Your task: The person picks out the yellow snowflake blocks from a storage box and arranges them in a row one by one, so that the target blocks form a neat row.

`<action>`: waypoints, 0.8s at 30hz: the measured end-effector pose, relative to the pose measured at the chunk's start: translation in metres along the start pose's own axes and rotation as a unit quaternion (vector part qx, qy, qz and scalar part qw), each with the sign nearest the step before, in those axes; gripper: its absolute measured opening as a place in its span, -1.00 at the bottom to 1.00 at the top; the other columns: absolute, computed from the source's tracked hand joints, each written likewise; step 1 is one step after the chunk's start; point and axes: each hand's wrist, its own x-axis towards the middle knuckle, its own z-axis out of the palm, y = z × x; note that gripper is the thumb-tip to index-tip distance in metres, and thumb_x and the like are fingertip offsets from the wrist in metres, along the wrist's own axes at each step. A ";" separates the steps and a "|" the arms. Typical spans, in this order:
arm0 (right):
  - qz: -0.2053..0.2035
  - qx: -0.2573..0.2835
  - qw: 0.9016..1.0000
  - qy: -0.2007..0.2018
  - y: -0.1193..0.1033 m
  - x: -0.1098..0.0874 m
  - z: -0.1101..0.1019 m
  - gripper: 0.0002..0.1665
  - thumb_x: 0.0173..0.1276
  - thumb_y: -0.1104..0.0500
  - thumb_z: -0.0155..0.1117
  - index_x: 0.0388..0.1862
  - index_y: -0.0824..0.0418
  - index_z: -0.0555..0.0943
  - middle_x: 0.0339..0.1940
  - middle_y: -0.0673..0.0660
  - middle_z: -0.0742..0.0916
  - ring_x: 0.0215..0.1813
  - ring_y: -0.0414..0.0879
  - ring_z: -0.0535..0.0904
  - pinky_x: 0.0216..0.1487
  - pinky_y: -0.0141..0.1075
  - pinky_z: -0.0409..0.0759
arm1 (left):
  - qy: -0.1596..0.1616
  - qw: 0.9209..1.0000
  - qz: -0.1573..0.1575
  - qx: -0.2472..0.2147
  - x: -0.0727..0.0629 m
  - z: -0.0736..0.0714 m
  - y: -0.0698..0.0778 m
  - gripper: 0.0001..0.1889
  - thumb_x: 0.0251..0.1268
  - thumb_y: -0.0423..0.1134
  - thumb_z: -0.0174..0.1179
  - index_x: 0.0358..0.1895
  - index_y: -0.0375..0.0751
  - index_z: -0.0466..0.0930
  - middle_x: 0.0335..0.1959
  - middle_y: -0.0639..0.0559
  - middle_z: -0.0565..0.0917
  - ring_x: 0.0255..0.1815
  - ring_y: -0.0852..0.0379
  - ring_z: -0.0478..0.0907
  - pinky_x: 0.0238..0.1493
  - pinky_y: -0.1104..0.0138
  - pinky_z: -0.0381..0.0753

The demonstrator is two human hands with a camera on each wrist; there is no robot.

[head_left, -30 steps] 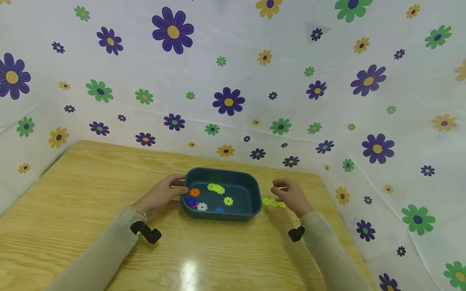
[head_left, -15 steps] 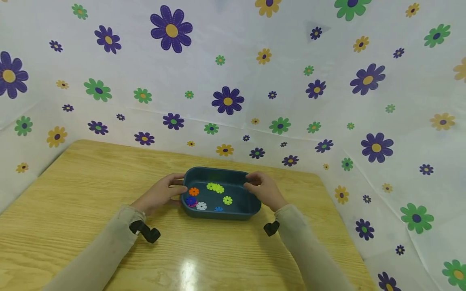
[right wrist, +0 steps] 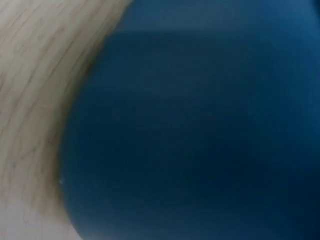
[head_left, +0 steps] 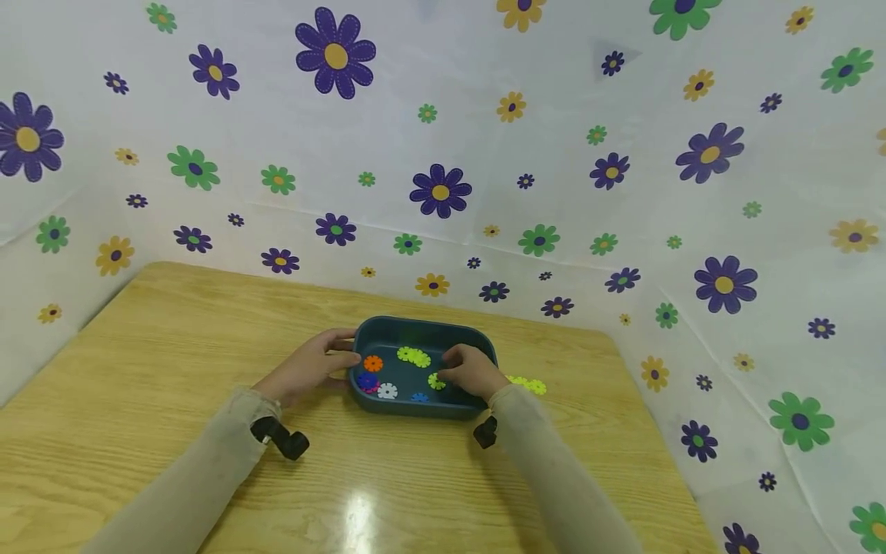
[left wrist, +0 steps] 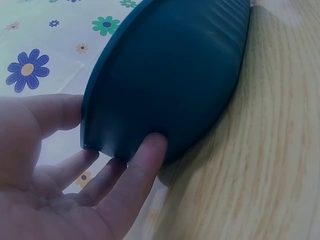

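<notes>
A dark blue-green plastic tub [head_left: 422,410] sits on the wooden table. My left hand [head_left: 313,368] grips its left end; in the left wrist view the thumb [left wrist: 57,112] is at the rim and fingers press the outer wall. My right hand [head_left: 474,372] reaches inside, its fingertips at a yellow-green snowflake disc [head_left: 434,381] and partly covering it; whether they pinch it is hidden. Also inside lie a joined yellow-green piece [head_left: 414,356], an orange disc [head_left: 373,363], a dark blue disc [head_left: 367,381] over a pink one, a white disc [head_left: 388,391] and a lighter blue disc [head_left: 419,398].
A row of joined yellow-green discs [head_left: 529,384] lies on the table [head_left: 332,477], just right of the tub. Flower-print cloth [head_left: 443,115] hangs behind and at both sides. In the right wrist view the tub's outer wall [right wrist: 175,125] fills most of the picture.
My right hand has moved left, from above the joined row beside the tub, over the right rim and down to the single yellow-green disc inside. My left hand has stayed at the tub's left end.
</notes>
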 end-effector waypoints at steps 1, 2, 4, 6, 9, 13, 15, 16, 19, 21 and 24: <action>0.002 -0.010 1.000 0.002 0.001 0.001 0.001 -0.61 0.41 0.14 0.43 0.15 0.22 0.63 0.03 0.17 0.70 -0.08 -0.02 0.66 0.07 -0.06 0.68 | 0.000 1.000 0.000 -0.001 0.000 0.001 0.000 -0.35 0.55 -0.21 0.21 0.59 -0.21 0.19 0.43 -0.38 0.32 0.30 -0.31 0.52 0.09 -0.01 0.74; 0.004 -0.018 1.000 0.004 0.002 0.003 0.003 -0.61 0.40 0.13 0.44 0.14 0.20 0.64 0.02 0.16 0.70 -0.07 -0.03 0.65 0.08 -0.06 0.68 | -0.001 1.000 0.000 -0.001 0.001 0.001 0.000 -0.35 0.55 -0.21 0.21 0.59 -0.20 0.20 0.43 -0.38 0.32 0.30 -0.30 0.52 0.09 -0.01 0.74; 0.006 -0.031 0.999 0.006 0.002 0.005 0.005 -0.60 0.36 0.12 0.48 0.12 0.20 0.65 -0.01 0.15 0.70 -0.08 -0.02 0.64 0.07 -0.05 0.67 | -0.002 1.000 0.000 0.000 0.001 0.002 0.000 -0.35 0.55 -0.19 0.21 0.59 -0.19 0.20 0.44 -0.37 0.32 0.30 -0.29 0.52 0.09 0.00 0.74; 0.006 -0.048 0.999 0.005 0.002 0.007 0.008 -0.61 0.34 0.11 0.49 0.10 0.18 0.65 -0.06 0.12 0.69 -0.10 -0.04 0.62 0.05 -0.07 0.66 | -0.001 1.000 -0.001 0.000 0.001 0.002 0.001 -0.35 0.55 -0.19 0.21 0.59 -0.19 0.19 0.44 -0.37 0.31 0.29 -0.29 0.53 0.09 0.00 0.74; 0.000 -0.063 0.998 -0.001 0.000 0.009 0.011 -0.64 0.33 0.12 0.50 0.04 0.18 0.65 -0.11 0.09 0.68 -0.13 -0.05 0.60 0.02 -0.09 0.65 | -0.001 1.000 -0.002 0.002 0.000 0.001 0.001 -0.34 0.56 -0.20 0.20 0.59 -0.21 0.17 0.44 -0.37 0.30 0.29 -0.29 0.53 0.10 -0.01 0.74; -0.006 -0.069 0.998 -0.004 -0.005 0.009 0.013 -0.74 0.35 0.11 0.49 -0.07 0.17 0.66 -0.16 0.06 0.69 -0.15 -0.06 0.60 0.02 -0.10 0.66 | 0.005 1.000 0.000 0.006 0.000 -0.001 0.000 -0.34 0.56 -0.22 0.19 0.60 -0.21 0.16 0.41 -0.38 0.31 0.29 -0.30 0.52 0.10 -0.01 0.74; -0.003 -0.068 0.998 -0.003 -0.006 0.008 0.014 -0.77 0.35 0.11 0.49 -0.11 0.17 0.67 -0.18 0.06 0.70 -0.16 -0.06 0.61 0.01 -0.09 0.67 | 0.005 1.000 0.000 0.008 0.000 -0.001 0.000 -0.34 0.56 -0.21 0.20 0.60 -0.21 0.17 0.42 -0.38 0.31 0.30 -0.31 0.51 0.11 -0.02 0.73; 0.000 -0.068 0.998 -0.003 -0.007 0.008 0.014 -0.77 0.35 0.12 0.49 -0.12 0.18 0.67 -0.18 0.05 0.71 -0.16 -0.07 0.61 0.01 -0.09 0.67 | 0.005 1.000 0.001 0.009 0.000 -0.001 0.000 -0.34 0.55 -0.21 0.21 0.60 -0.21 0.17 0.42 -0.37 0.31 0.30 -0.31 0.51 0.11 -0.02 0.73; 0.010 -0.067 0.998 0.000 -0.006 0.007 0.013 -0.78 0.35 0.12 0.50 -0.14 0.17 0.67 -0.19 0.05 0.71 -0.17 -0.07 0.61 0.00 -0.11 0.67 | 0.002 1.000 -0.001 0.010 0.001 0.001 0.000 -0.33 0.55 -0.20 0.21 0.60 -0.20 0.17 0.43 -0.37 0.32 0.31 -0.30 0.51 0.12 -0.01 0.73; 0.013 -0.067 0.998 0.000 -0.006 0.006 0.012 -0.78 0.35 0.11 0.50 -0.15 0.17 0.66 -0.18 0.05 0.71 -0.17 -0.08 0.61 -0.02 -0.12 0.66 | 0.002 1.000 -0.002 0.011 0.001 0.002 0.000 -0.33 0.56 -0.20 0.21 0.60 -0.20 0.17 0.43 -0.36 0.32 0.31 -0.30 0.51 0.11 -0.01 0.73; 0.012 -0.062 0.998 0.003 -0.007 0.003 0.013 -0.75 0.33 0.09 0.51 -0.14 0.19 0.67 -0.15 0.08 0.72 -0.17 -0.06 0.62 -0.04 -0.10 0.68 | 0.001 1.000 -0.004 0.000 0.002 0.003 -0.001 -0.35 0.55 -0.25 0.20 0.59 -0.21 0.18 0.42 -0.37 0.31 0.31 -0.31 0.50 0.10 -0.01 0.74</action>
